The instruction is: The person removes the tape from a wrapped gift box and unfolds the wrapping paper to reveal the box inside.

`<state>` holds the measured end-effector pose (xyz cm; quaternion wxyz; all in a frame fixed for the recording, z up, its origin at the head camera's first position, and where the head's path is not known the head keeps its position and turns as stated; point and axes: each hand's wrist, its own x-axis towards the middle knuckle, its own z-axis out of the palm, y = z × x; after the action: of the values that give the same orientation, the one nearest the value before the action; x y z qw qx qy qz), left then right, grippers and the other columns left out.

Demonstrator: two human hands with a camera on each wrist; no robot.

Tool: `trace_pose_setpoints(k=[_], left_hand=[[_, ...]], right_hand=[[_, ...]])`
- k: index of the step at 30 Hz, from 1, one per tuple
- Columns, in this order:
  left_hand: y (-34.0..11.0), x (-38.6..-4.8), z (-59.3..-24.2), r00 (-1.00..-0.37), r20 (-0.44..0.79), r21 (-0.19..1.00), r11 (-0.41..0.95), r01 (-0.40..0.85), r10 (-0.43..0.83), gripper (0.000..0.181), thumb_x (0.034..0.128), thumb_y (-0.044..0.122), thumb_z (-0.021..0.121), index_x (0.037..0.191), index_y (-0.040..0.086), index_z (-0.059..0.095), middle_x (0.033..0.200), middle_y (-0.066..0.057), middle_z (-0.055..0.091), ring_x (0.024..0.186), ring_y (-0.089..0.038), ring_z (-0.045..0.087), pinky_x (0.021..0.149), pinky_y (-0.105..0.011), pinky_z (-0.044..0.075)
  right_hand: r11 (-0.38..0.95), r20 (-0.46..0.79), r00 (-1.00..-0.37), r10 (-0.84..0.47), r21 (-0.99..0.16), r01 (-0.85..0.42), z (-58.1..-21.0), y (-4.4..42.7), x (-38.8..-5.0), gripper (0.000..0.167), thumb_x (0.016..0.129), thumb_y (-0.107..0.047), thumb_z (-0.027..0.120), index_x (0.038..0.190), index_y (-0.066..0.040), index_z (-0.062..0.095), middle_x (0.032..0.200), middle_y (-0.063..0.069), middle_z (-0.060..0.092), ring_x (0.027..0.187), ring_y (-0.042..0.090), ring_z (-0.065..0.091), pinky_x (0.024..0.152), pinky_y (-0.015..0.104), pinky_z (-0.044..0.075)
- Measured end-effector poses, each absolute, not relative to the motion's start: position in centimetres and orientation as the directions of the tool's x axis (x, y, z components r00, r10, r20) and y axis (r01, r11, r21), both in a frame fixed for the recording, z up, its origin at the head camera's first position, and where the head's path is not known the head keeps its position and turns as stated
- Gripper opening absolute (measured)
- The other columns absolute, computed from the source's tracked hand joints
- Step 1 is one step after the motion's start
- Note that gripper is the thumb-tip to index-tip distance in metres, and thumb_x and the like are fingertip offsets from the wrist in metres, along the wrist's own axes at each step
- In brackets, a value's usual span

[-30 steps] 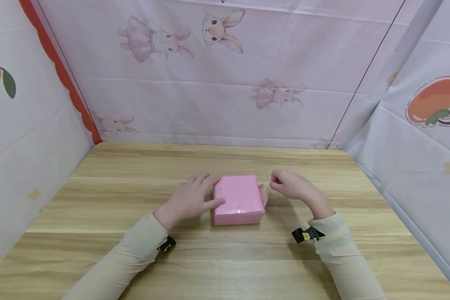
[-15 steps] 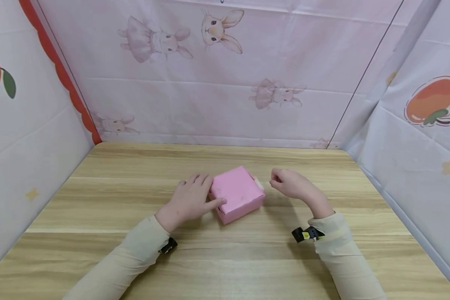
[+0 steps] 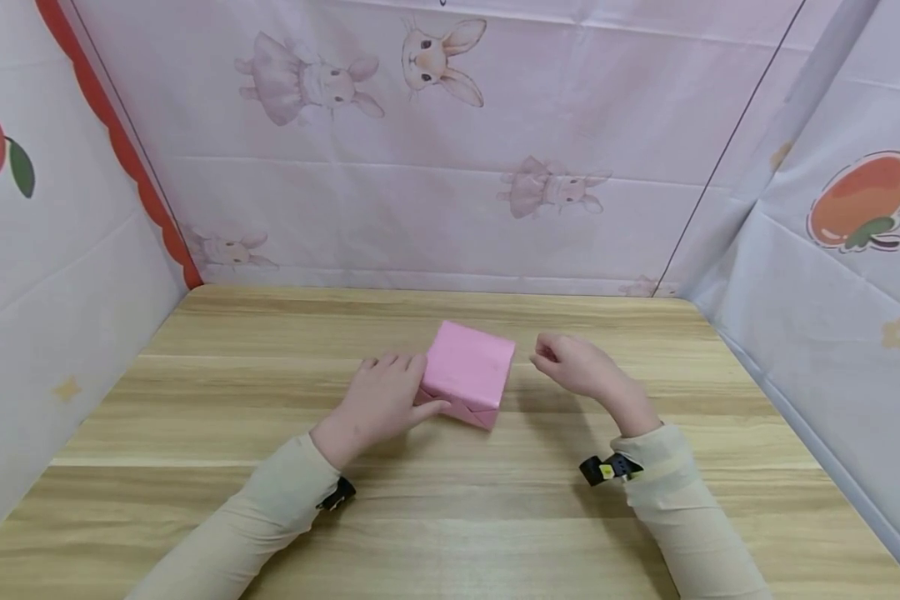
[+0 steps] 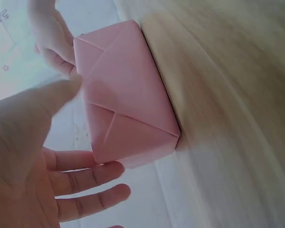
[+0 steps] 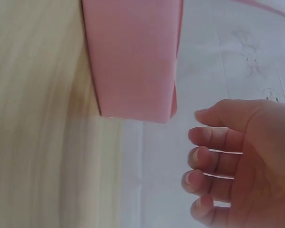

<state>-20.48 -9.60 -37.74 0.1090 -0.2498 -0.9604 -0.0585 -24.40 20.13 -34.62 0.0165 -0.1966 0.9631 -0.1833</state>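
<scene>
A pink box sits askew at the middle of the wooden table, between a person's two hands. The left hand is at its left side, thumb and fingers spread about the near left corner; whether they press on it is hard to tell in the dim wrist view. The right hand, near but apart on the right, has its fingers loosely curled and pinching nothing. The box looks light and fairly stiff, likely thin card that could dent under a hard squeeze, its smooth skin apt to slip; flat fingers low across the left and right sides seem the best hold. The folded side points near and slightly left. The top is almost square, so no long axis stands out.
</scene>
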Motion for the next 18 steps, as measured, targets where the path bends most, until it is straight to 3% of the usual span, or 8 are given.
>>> trace_pose_setpoints(k=[6,12,18], left_hand=[[-9.5,-20.5,-37.9,-0.79,0.311,0.037,0.824,0.566,0.529,0.031,0.0906,0.042,0.066,0.094,0.014,0.053,0.09,-0.002,0.064,0.094,-0.025,0.063,0.089,-0.049,0.051],[-9.3,-20.5,-38.2,-0.743,0.354,0.035,0.786,0.617,0.568,0.028,0.0905,0.04,0.067,0.09,0.016,0.054,0.081,0.002,0.061,0.088,-0.022,0.062,0.09,-0.048,0.051],[-9.3,-20.6,-38.4,-0.725,0.364,0.047,0.766,0.641,0.584,0.027,0.0899,0.04,0.068,0.089,0.017,0.052,0.084,0.003,0.058,0.089,-0.019,0.057,0.087,-0.043,0.05]], right_hand=[[0.86,0.126,-0.93,-0.347,-0.353,-0.368,-35.2,19.6,-24.6,0.017,0.097,-0.026,0.058,0.09,-0.011,0.061,0.069,0.0,0.053,0.059,0.013,0.043,0.054,0.027,0.036],[0.854,0.251,-0.915,-0.315,-0.345,-0.388,-36.2,18.5,-25.1,0.019,0.094,-0.03,0.063,0.091,-0.012,0.062,0.086,0.004,0.06,0.072,0.017,0.052,0.062,0.029,0.043],[0.834,0.323,-0.891,-0.319,-0.35,-0.426,-36.8,17.3,-25.3,0.021,0.091,-0.031,0.068,0.089,-0.011,0.064,0.093,0.007,0.061,0.082,0.02,0.055,0.069,0.033,0.049]])
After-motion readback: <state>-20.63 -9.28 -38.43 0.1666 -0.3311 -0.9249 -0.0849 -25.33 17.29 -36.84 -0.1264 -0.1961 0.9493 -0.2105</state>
